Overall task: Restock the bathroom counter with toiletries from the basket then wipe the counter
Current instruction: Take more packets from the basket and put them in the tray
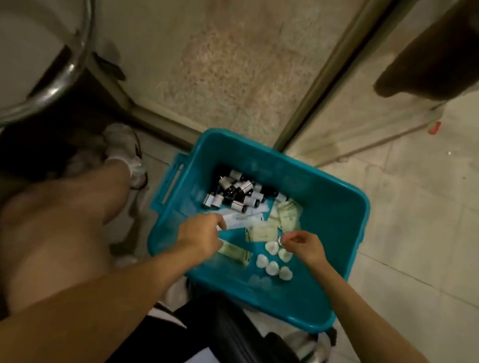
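Both hands are down inside the teal basket (330,225), apart from each other. The left hand (200,232) is closed around flat white packets (237,220) that stick out past its knuckles, apparently gathered up as 1 bundle so several can go to the counter in a single trip. The right hand (304,246) is pinched at thumb and fingertip on something small and pale; what it is cannot be made out, though it hangs directly above the round white wrapped pieces (271,266), at least 5 of them, which lie just below and between the 2 wrists.

Beyond the left hand's knuckles sits a heap of small dark bottles with white caps (235,193), pushed against the far side of the basket. Cream sachets (287,215) lie ahead of the right hand, and 1 more sachet (236,251) rests just under the left wrist. Sorting by kind likely makes each item easy to pick.

The basket stands on the tiled floor (439,240), its slotted handle (172,182) out to the left of the left hand. The walls rise on all 4 sides, so both hands must lift straight up to clear the rim. Open tile lies to the right of the right hand; to the left, the person's bare knee (73,219) crowds in. The counter is not clearly in view.
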`<state>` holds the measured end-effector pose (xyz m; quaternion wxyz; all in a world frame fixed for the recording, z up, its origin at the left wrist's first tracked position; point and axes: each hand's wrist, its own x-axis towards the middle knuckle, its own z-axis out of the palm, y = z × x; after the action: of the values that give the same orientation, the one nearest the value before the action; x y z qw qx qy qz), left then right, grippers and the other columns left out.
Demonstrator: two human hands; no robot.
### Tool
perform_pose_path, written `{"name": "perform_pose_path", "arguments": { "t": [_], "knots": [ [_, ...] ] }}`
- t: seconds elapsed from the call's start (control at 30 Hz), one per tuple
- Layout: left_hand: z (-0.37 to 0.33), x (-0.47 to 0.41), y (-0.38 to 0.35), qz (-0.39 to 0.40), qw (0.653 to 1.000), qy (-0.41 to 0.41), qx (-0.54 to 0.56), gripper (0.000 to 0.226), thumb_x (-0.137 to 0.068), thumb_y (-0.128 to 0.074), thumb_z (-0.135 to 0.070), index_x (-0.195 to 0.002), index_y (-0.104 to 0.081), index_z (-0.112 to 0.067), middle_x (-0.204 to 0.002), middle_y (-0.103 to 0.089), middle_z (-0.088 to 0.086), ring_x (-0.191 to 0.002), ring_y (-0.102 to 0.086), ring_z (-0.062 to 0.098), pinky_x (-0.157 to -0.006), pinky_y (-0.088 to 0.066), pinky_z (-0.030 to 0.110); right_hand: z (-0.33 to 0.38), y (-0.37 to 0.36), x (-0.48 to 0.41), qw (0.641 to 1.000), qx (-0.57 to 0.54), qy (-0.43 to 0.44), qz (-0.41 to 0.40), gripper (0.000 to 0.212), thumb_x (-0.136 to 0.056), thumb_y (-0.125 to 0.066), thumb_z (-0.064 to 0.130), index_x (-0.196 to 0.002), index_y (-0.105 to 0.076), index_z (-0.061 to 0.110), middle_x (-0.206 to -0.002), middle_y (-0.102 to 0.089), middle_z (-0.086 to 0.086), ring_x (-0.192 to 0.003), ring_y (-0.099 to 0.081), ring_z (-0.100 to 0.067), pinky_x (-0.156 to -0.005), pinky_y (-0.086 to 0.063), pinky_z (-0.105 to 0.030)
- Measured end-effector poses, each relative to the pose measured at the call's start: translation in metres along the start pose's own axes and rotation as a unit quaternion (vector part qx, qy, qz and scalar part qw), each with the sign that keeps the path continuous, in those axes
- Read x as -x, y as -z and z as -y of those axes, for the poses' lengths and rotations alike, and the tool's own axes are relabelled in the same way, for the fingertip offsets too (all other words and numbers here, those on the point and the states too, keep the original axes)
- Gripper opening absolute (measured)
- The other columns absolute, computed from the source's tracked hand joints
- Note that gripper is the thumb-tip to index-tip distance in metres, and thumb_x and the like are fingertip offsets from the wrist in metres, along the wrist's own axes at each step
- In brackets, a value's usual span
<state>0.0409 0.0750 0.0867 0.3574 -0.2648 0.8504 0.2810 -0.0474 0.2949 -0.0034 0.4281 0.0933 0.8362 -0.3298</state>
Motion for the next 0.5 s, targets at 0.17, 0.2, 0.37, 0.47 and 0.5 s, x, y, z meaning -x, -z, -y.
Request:
{"name": "perform_pose_path", "arguments": {
  "t": [0.17, 0.2, 0.37, 0.47, 0.5],
  "knots": [
    [0.005, -0.033, -0.013, 0.016, 1.0, 0.012, 0.01, 0.039, -0.086, -0.062, -0.017, -0.122, -0.055, -0.03, -0.121, -0.061, -0.002, -0.11, -0.059, 0.021, -0.09, -0.047, 0.029, -0.012, -0.033, -0.036, 0.997, 0.066, -0.035, -0.015, 0.008, -0.082, -0.071, 0.018, -0.077, -0.064, 0.017, -0.094, -0.068, -0.007, -0.097, -0.063, -0.025, -0.081, -0.048, -0.029],
    [0.006, -0.038, -0.014, 0.014, 1.0, 0.013, 0.014, 0.04, -0.086, -0.062, -0.017, -0.123, -0.054, -0.03, -0.122, -0.061, -0.002, -0.111, -0.059, 0.021, -0.09, -0.047, 0.029, -0.014, -0.038, -0.043, 0.995, 0.094, -0.031, -0.018, 0.007, -0.083, -0.069, 0.02, -0.087, -0.067, 0.015, -0.1, -0.069, -0.009, -0.098, -0.063, -0.026, -0.079, -0.047, -0.028],
    [0.013, -0.058, -0.024, -0.008, 1.0, 0.002, 0.016, 0.046, -0.085, -0.064, -0.021, -0.128, -0.05, -0.031, -0.126, -0.057, -0.004, -0.112, -0.057, 0.02, -0.091, -0.045, 0.029, -0.016, -0.059, -0.08, 0.974, 0.216, 0.035, -0.053, 0.035, -0.086, -0.065, 0.024, -0.119, -0.057, 0.014, -0.121, -0.061, -0.006, -0.109, -0.057, -0.024, -0.082, -0.049, -0.032],
    [0.016, -0.066, -0.032, -0.01, 1.0, 0.01, 0.021, 0.048, -0.084, -0.065, -0.022, -0.128, -0.048, -0.034, -0.127, -0.056, -0.006, -0.113, -0.058, 0.02, -0.091, -0.047, 0.031, -0.02, -0.074, -0.101, 0.951, 0.301, 0.068, -0.015, 0.059, -0.085, -0.066, 0.027, -0.137, -0.04, 0.013, -0.14, -0.043, -0.006, -0.128, -0.041, -0.025, -0.097, -0.042, -0.035],
    [0.017, -0.068, -0.035, -0.013, 1.0, 0.013, 0.021, 0.049, -0.084, -0.064, -0.02, -0.128, -0.048, -0.035, -0.127, -0.056, -0.006, -0.113, -0.057, 0.02, -0.091, -0.047, 0.032, -0.02, -0.078, -0.106, 0.94, 0.331, 0.077, -0.001, 0.064, -0.085, -0.066, 0.028, -0.14, -0.035, 0.014, -0.143, -0.039, -0.006, -0.131, -0.037, -0.025, -0.098, -0.041, -0.035]
  ]
}}
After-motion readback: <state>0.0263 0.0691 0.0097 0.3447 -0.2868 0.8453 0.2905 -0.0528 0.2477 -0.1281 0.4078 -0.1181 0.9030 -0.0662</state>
